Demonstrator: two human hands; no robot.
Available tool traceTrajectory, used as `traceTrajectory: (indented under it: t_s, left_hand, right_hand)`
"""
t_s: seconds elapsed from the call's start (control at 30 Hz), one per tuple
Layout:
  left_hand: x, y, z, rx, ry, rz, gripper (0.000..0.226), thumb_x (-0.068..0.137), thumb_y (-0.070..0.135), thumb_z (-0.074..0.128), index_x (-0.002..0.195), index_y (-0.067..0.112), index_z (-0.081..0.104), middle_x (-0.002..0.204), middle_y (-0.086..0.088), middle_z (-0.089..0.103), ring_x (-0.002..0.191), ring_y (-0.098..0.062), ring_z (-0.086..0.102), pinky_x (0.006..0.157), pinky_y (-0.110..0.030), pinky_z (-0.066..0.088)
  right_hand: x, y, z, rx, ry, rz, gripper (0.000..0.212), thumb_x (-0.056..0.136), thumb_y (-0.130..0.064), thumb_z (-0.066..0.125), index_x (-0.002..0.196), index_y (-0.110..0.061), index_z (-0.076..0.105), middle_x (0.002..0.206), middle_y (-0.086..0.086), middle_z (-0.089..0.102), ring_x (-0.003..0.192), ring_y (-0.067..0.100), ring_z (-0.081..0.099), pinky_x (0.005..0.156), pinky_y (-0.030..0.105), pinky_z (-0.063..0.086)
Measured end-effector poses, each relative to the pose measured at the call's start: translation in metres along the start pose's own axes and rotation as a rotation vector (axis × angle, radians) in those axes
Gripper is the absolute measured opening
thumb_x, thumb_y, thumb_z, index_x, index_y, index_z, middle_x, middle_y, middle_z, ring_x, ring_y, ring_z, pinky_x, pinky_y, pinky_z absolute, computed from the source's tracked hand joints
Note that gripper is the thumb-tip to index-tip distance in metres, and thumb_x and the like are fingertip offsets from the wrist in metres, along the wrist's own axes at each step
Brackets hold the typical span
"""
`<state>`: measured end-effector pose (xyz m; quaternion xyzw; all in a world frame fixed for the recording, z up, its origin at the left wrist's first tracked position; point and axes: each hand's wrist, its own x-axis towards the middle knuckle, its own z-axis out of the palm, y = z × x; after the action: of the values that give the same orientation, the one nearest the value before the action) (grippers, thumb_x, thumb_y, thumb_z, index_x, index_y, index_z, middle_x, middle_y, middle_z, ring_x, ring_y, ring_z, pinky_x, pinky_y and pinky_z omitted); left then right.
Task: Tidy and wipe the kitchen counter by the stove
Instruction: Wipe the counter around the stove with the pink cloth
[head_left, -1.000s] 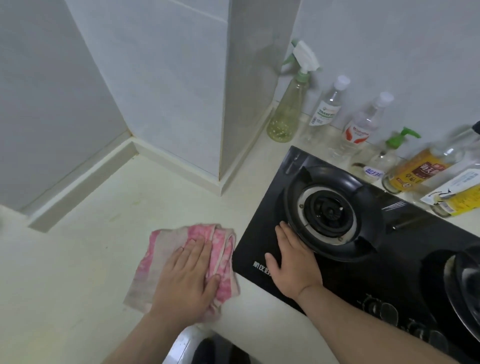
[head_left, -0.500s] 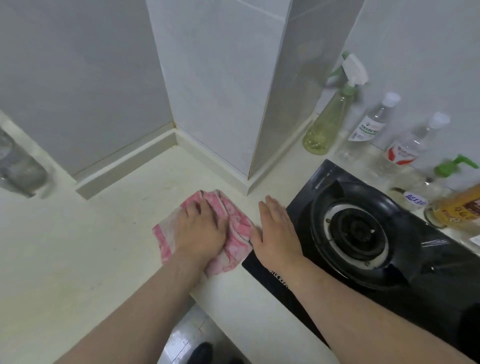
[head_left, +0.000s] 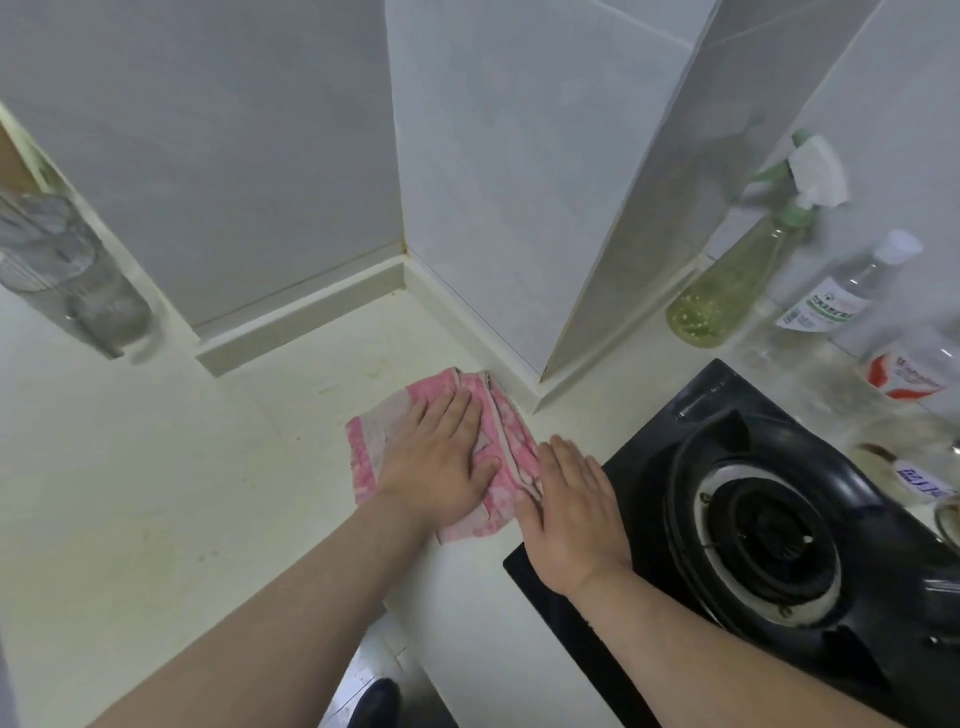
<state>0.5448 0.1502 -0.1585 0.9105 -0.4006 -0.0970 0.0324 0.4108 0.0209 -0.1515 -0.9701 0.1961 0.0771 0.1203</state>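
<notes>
Pink-and-white folded cloth (head_left: 371, 441) flat on the pale worktop (head_left: 156, 493), near the foot of the tiled pillar (head_left: 493, 182) and just left of the black stove (head_left: 644, 452). Left hand (head_left: 441, 467) laid on top of it, fingers (head_left: 457, 415) straight and close together, pressing down, curled round nothing. Right hand (head_left: 571, 514) palm-down just beside, fingers (head_left: 569, 460) likewise straight, gripping nothing, thumb side touching the cloth's right edge, heel of the hand over the stove's front-left corner. Round burner (head_left: 769, 540) to the right of that hand. Along the back wall, a green spray bottle (head_left: 727, 291), a clear capped bottle (head_left: 836, 296) and a red-labelled bottle (head_left: 914, 374), all blurred. At far left, a clear glass vessel (head_left: 78, 280), also blurred.
</notes>
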Motion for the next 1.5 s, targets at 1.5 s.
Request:
traceTrajectory:
  t_s: [1.5]
  left_hand:
    - [0.072,-0.047,-0.021,-0.044,-0.015,-0.238,0.081,0.094,0.063,0.020,0.156,0.014,0.003,0.164,-0.003,-0.002,0.151,-0.018,-0.003,0.122,-0.042,-0.002]
  right_hand:
    - [0.002,0.001,0.000,0.008,0.014,0.034,0.093,0.079,-0.064,0.002,0.157,-0.015,0.013,0.165,0.000,0.007,0.151,0.010,0.001,0.123,0.030,-0.005]
